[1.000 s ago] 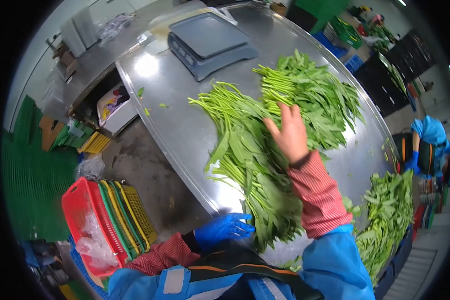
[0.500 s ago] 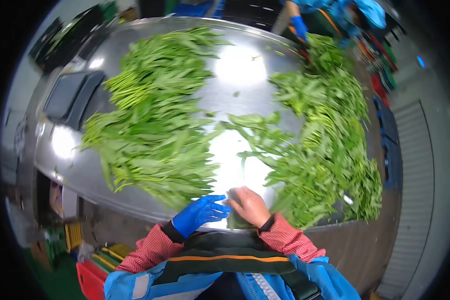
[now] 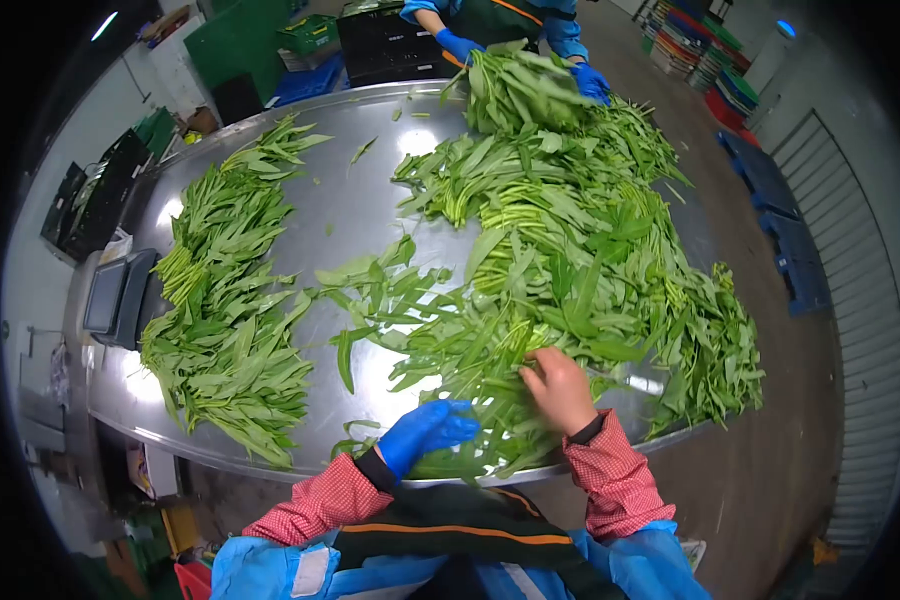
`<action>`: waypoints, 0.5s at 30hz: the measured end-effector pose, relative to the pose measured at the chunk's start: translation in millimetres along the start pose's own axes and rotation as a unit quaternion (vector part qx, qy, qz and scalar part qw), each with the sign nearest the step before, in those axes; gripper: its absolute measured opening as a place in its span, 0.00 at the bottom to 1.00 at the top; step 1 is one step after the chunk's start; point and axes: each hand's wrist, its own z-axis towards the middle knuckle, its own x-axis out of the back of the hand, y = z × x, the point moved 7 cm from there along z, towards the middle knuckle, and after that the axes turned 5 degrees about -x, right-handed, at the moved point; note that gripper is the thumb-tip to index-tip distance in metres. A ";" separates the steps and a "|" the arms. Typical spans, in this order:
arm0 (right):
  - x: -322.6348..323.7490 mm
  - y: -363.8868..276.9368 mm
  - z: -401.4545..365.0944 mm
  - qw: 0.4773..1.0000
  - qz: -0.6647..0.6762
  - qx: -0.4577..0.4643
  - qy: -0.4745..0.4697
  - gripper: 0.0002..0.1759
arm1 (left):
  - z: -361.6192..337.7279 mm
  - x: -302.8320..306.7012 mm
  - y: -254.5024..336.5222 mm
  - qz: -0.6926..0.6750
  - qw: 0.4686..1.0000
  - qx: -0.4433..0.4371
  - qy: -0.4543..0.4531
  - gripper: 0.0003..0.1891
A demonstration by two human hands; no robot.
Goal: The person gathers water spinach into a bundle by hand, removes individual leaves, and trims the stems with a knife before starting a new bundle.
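Long-leaved greens, looking like water spinach, lie in a large heap (image 3: 570, 260) on the right half of the metal table. My left hand (image 3: 428, 432), in a blue glove, is at the near edge beside loose leaves, with its fingers stretched out and holding nothing visible. My right hand (image 3: 560, 388), bare, is at the near side of the heap. Its thumb and fingers come together at some green stems (image 3: 526, 342). More loose greens (image 3: 395, 285) spread leftward from the heap. A second row of greens (image 3: 240, 350) lies along the left side, out of contact with both hands.
Across the metal table (image 3: 345, 190), a co-worker's blue-gloved hands (image 3: 590, 82) are at a raised bunch of greens (image 3: 525, 90). A dark grey tray (image 3: 120, 297) sits at the left edge. Blue pallets (image 3: 790, 255) stand to the right, and black crates (image 3: 390, 45) stand behind.
My view has shifted rightward and up. My right hand has moved right, from near my left hand to the heap. The co-worker now has a bunch lifted at the far end.
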 end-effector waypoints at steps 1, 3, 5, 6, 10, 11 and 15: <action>7.5 3.9 12.5 1.000 0.000 0.023 0.010 0.12 | 5.1 -5.4 8.0 0.011 1.000 -0.016 0.020 0.27; 21.3 6.9 47.0 0.997 0.000 0.072 0.027 0.13 | 12.0 -10.8 18.6 0.025 0.997 -0.045 0.053 0.26; 28.1 3.3 91.2 0.987 -0.021 0.143 0.068 0.15 | 13.9 -6.2 12.3 0.020 0.995 -0.048 0.082 0.27; 28.7 -0.9 114.2 0.979 -0.029 0.179 0.088 0.16 | 13.3 -3.2 7.7 0.017 0.994 -0.049 0.098 0.27; 9.1 -19.7 204.8 0.967 -0.096 0.221 0.088 0.21 | 6.7 2.6 -15.0 0.001 0.989 -0.016 0.149 0.28; -1.4 -22.8 225.0 0.964 -0.115 0.227 0.082 0.24 | 7.0 5.8 -18.4 -0.007 0.988 -0.019 0.152 0.28; -59.7 -22.5 297.9 0.935 -0.229 0.259 0.084 0.22 | 12.9 18.9 -15.6 -0.031 0.982 -0.042 0.181 0.26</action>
